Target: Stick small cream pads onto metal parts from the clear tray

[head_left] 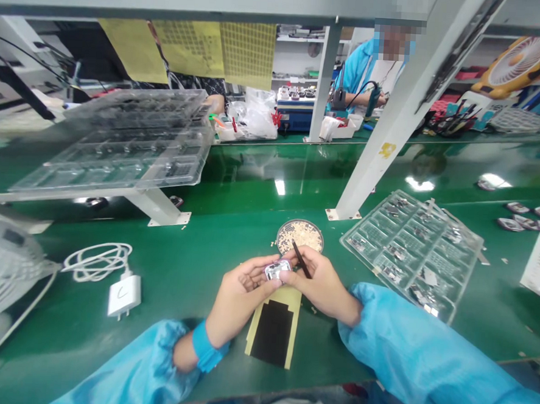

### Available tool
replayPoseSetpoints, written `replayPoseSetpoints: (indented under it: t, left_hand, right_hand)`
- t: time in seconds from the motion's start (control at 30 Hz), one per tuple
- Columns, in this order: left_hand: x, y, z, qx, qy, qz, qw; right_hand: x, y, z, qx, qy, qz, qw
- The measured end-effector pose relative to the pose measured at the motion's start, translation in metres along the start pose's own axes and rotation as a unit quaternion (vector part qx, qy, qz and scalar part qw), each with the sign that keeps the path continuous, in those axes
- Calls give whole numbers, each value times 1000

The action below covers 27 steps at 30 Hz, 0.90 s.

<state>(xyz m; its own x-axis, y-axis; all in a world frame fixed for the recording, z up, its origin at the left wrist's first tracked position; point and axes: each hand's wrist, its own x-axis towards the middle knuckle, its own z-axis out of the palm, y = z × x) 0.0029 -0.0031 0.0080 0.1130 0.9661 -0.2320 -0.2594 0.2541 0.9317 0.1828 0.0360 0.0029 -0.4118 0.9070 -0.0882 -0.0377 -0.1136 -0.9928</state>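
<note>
My left hand [241,292], with a blue band at the wrist, is closed around the edge of a small white and silver electronic device part [277,270]. The thumb of my right hand [323,284] rests on the near side of the same part. A slim black tool [299,257], probably tweezers, is also held in my right hand and points up and away; its other end is hidden by the fingers. Below the hands lies a black sheet [272,333] on yellow backing. Just beyond them stands a round dish [301,233] of tiny pale and dark pieces.
A clear compartment tray [413,250] with small parts lies right. White charger [124,294] with coiled cable and a white fan [4,277] are left. Clear trays [131,151] sit on a raised shelf. A metal post [375,135] rises ahead; a co-worker [360,67] is behind it.
</note>
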Motion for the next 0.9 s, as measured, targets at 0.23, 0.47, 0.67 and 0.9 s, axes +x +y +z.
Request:
replayPoseSetpoints:
  t: [0.23,0.47,0.67,0.9]
  left_hand:
    - [-1,-1,1,-10,3,-2,1000]
    - [-1,2,1,-7,4,-14,1000]
    - [-3,2,2,-21,4,-3,1000]
    - [-1,-13,-2,118,24,76,990]
  right_hand:
    - [0,-3,2,13,1,0,1000]
    - [-1,1,3,-3,17,-5,1000]
    - [0,5,4,17,16,-2,1000]
    - [4,1,6,-47,11,29,998]
